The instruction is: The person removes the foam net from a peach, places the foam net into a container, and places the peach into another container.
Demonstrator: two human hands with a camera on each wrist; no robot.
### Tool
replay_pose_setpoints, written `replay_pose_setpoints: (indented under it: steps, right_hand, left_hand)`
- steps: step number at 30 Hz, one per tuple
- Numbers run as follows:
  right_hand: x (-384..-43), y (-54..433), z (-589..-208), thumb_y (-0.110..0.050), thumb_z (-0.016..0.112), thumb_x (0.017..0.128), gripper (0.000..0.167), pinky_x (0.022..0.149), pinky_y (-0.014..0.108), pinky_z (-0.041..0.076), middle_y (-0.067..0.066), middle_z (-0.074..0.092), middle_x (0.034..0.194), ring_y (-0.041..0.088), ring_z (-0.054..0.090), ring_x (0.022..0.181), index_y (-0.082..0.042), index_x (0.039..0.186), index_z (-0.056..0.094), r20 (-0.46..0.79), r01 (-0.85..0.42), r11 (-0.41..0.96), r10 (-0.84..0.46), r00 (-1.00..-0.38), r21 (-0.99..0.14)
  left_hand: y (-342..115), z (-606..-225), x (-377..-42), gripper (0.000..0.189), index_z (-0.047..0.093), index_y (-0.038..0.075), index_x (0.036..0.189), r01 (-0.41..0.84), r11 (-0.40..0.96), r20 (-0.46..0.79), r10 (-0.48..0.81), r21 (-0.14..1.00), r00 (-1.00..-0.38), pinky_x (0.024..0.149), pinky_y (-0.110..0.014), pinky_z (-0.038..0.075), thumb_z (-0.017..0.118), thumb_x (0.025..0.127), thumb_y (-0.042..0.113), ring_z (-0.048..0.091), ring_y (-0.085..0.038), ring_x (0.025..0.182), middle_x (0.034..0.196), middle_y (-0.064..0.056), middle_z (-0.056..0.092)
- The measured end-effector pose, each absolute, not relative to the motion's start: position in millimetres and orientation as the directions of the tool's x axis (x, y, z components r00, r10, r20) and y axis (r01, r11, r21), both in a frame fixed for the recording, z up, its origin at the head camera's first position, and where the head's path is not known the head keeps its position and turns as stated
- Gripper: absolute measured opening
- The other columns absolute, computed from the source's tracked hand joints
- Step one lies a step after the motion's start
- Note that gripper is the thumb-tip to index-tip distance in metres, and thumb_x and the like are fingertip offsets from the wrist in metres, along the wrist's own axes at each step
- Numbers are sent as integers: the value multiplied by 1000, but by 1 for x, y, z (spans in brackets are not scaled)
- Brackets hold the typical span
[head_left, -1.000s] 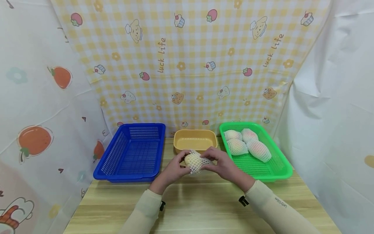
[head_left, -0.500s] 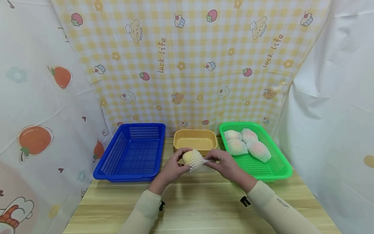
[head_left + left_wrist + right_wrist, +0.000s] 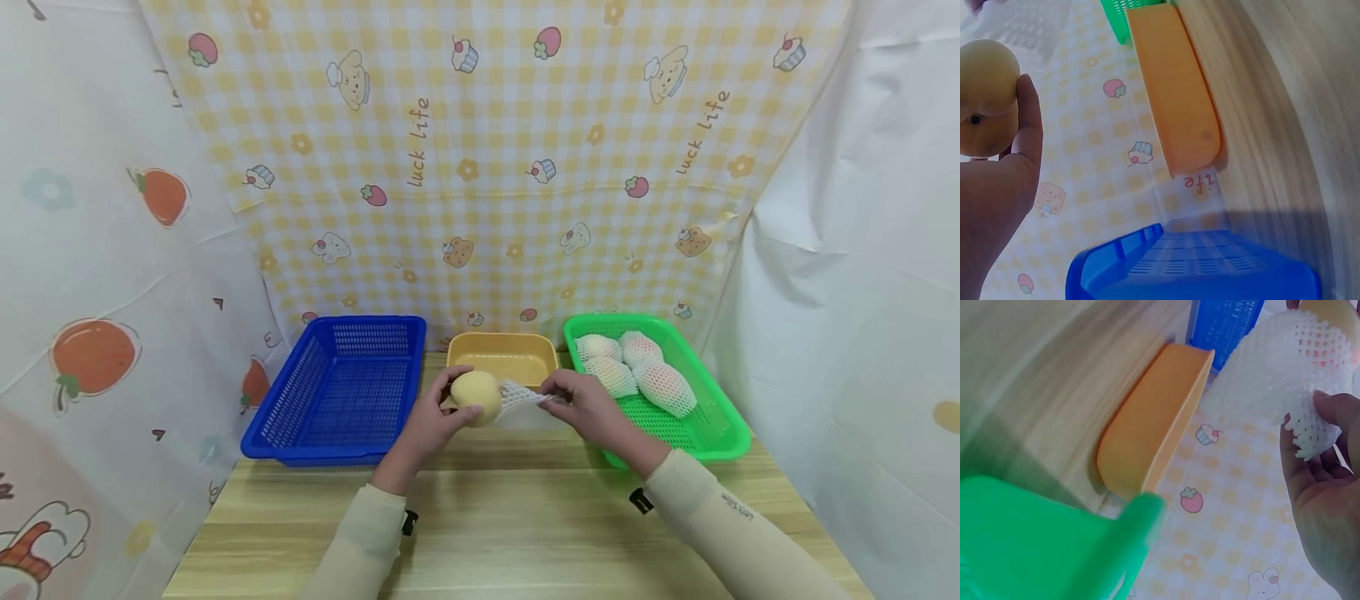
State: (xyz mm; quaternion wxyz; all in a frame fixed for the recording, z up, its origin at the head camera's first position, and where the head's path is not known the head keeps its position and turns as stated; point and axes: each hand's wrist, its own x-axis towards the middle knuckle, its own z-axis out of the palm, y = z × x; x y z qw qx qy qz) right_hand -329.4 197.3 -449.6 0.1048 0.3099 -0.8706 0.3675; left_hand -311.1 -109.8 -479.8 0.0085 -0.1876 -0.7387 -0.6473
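My left hand [image 3: 429,423] grips a round, smooth, pale yellow fruit [image 3: 477,397], fingers and thumb around its left side. In the left wrist view the fruit [image 3: 988,75] shows a dimple with a dark dot; its exact kind is unclear. Just to the right, my right hand [image 3: 588,410] pinches the gathered end of a white foam net sleeve [image 3: 517,396]. The sleeve stretches toward the fruit, its open end at the fruit's right side. In the right wrist view the net sleeve [image 3: 1272,369] hangs loose from thumb and fingers. Both hands are above the wooden table.
A blue basket [image 3: 258,446] stands at left with nothing in it. Behind the hands is a yellow-orange tub [image 3: 502,337]. At right, a green basket [image 3: 731,437] contains several net-wrapped fruits [image 3: 666,387]. A checked cloth [image 3: 480,208] hangs behind.
The net sleeve has been drawn off the fruit toward the right, leaving the fruit bare. My left hand has shifted left and slightly up; my right hand has moved right.
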Motion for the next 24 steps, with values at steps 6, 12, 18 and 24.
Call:
replay_pose_setpoints:
  steps: [6, 12, 18, 24]
  right_hand:
    - [-350, 193, -432, -8, 80, 102, 8, 81, 37, 61, -4, 75, 103, 13, 70, 94, -14, 105, 77, 347, -595, 612, -486, -802, -521]
    - [-381, 184, -417, -9, 77, 105, 6, 82, 40, 62, -1, 74, 100, 17, 71, 92, -13, 102, 75, 264, -574, 682, -512, -817, -453]
    - [-414, 174, -410, -7, 76, 106, 4, 81, 41, 61, 2, 73, 100, 18, 69, 90, -9, 104, 73, 221, -571, 725, -528, -820, -385]
    - [-444, 164, -413, -5, 76, 105, 7, 87, 43, 61, 6, 71, 106, 25, 71, 100, -8, 108, 70, 229, -606, 741, -561, -796, -290]
  left_hand:
    - [-113, -477, -312, 66, 53, 19, 160, 312, 118, 274, 260, 943, -926, 95, -40, 60, 82, 100, 21, 60, -33, 130, 150, -17, 58]
    - [-115, -478, -312, 69, 52, 14, 162, 318, 113, 278, 271, 941, -921, 95, -40, 61, 82, 101, 20, 59, -34, 133, 151, -18, 57]
    - [-117, -476, -310, 66, 54, 17, 160, 326, 122, 287, 259, 937, -922, 95, -41, 62, 82, 100, 19, 59, -34, 132, 151, -17, 58]
    - [-120, -476, -309, 65, 55, 15, 159, 330, 125, 292, 252, 936, -923, 93, -36, 62, 82, 100, 17, 60, -33, 131, 150, -18, 58]
